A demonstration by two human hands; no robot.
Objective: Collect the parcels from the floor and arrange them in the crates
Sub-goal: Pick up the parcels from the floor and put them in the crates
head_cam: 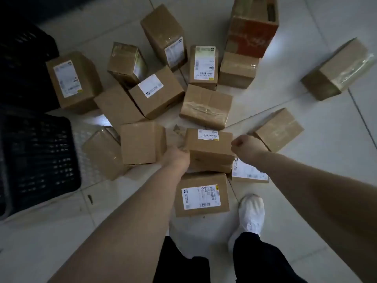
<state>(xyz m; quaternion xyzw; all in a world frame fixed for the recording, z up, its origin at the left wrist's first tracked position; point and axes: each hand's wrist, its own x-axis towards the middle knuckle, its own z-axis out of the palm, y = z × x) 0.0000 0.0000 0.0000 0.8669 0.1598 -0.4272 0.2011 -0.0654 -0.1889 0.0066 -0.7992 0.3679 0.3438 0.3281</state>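
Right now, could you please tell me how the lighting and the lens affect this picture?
Head view: dim, the black crates at left nearly lost in shadow; glare on the tape of the far-right parcel; wide-angle bows the floor tile lines; label text on the central parcel too soft to read.

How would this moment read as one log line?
step: pick-up | left hand: grips labelled parcel, left side | right hand: curled at its right edge, grip unclear | black crate: left
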